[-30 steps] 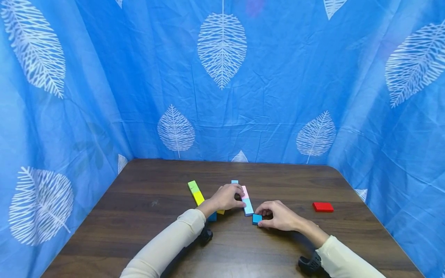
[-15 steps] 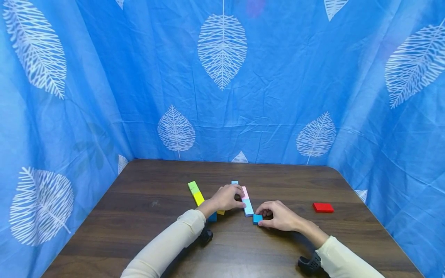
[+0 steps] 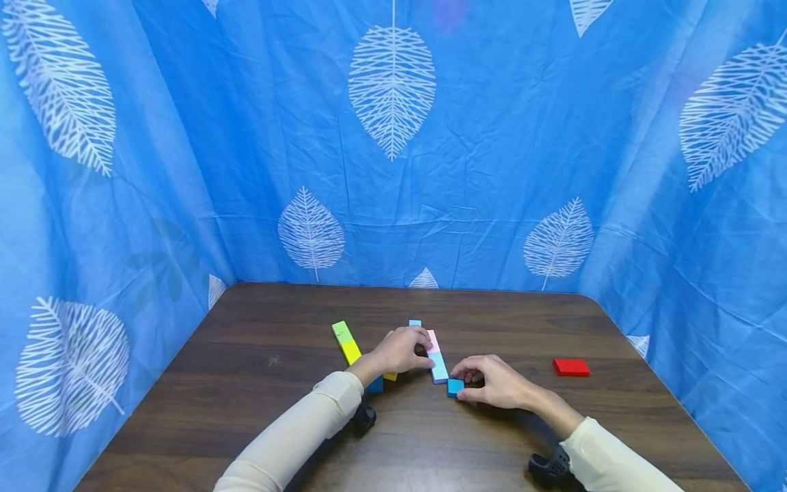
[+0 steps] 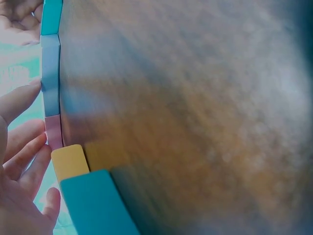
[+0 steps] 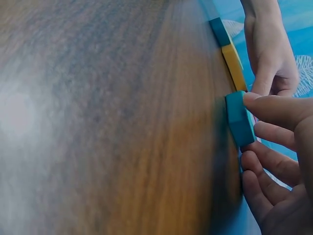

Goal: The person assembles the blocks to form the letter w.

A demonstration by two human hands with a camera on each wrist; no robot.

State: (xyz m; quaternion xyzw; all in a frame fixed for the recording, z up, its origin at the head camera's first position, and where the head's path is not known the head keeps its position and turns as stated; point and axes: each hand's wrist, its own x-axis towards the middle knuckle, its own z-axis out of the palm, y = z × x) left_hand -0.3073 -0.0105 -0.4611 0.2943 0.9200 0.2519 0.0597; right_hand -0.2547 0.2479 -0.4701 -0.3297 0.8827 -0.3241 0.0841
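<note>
In the head view my right hand [image 3: 498, 383] pinches a small blue block [image 3: 455, 388] between thumb and fingers. The block lies on the table at the near end of a slanted row, close to a light blue block [image 3: 439, 370]. Beyond that one, a pink block [image 3: 433, 336] continues the row. My left hand [image 3: 398, 348] touches this row with relaxed fingers: in the left wrist view its thumb is at the light blue block and its fingertips are at the pink one. Another light blue block [image 3: 415, 322] pokes out behind the left hand, mostly hidden.
Left of the left hand, a green block [image 3: 340, 331] and a yellow block [image 3: 351, 351] form a second slanted row. A darker blue block [image 3: 376, 385] and another yellow block [image 3: 391, 376] show partly under the left wrist. A red block [image 3: 571, 367] lies apart at the right.
Almost nothing differs. The small blue block has shifted very slightly to the right over the last second; both hands stay in place.
</note>
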